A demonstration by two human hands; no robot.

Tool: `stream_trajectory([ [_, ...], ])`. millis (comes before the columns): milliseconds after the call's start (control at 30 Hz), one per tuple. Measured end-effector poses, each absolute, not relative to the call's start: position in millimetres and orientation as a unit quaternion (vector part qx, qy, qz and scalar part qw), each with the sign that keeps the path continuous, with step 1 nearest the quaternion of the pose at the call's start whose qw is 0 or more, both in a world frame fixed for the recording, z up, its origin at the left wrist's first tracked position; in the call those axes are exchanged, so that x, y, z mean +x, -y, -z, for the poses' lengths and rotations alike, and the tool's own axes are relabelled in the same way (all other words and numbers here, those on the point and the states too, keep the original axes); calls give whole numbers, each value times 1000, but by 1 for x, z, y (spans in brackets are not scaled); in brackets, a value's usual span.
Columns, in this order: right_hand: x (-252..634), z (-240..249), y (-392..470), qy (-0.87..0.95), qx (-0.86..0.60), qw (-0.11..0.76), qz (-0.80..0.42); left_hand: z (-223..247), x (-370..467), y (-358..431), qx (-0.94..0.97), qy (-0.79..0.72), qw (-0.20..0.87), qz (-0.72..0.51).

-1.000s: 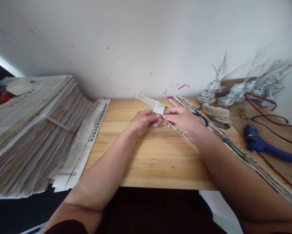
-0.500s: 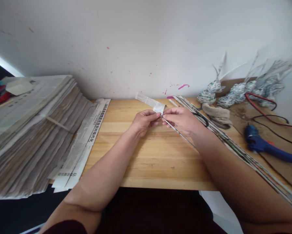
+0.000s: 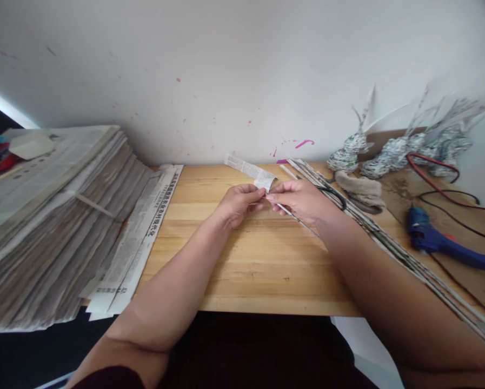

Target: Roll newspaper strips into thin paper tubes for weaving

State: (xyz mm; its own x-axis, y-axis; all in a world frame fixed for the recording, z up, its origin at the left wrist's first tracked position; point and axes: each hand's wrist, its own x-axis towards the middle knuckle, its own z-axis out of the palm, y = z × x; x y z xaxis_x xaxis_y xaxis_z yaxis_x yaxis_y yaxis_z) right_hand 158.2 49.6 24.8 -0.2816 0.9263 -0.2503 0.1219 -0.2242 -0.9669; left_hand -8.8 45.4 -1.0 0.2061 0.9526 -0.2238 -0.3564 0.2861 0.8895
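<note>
Head view: paper strip point(image 3: 246, 166) and paper stick point(image 3: 291, 214) pinched over a wooden table point(image 3: 262, 270)

The printed strip is over the back middle of the table, its nearer end curling up at the fingertips; the thin stick slants from that end toward the table's front right, passing by the right wrist. The left hand point(image 3: 242, 204) is nearly closed, thumb against fingers on the strip's curled end; the right hand point(image 3: 301, 200) is likewise drawn in, thumb and fingers pinching the stick near its upper end; how strip and stick meet is hidden by the fingers.

At the table's left end stands a tall newspaper stack point(image 3: 80, 227) with a strap point(image 3: 98, 207) around it; loose newspaper sheets point(image 3: 148, 224) lie along its table side. A bundle of paper sticks point(image 3: 372, 229) runs down the table's right part; on the table's far right are a cloth point(image 3: 359, 192), a blue glue gun point(image 3: 440, 242) and, at the back, woven paper figures point(image 3: 392, 154); behind the table, pink marks point(image 3: 305, 143) dot the wall point(image 3: 226, 70).
</note>
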Motion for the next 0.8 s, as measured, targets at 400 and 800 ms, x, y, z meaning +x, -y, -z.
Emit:
stream_trajectory([
  [400,158,-23,-48,519,-504,345,-598,5,-7,-45,358,-410,685,-484],
  [800,159,-21,-49,539,-482,353,-594,1,-8,-44,354,-413,705,-456],
])
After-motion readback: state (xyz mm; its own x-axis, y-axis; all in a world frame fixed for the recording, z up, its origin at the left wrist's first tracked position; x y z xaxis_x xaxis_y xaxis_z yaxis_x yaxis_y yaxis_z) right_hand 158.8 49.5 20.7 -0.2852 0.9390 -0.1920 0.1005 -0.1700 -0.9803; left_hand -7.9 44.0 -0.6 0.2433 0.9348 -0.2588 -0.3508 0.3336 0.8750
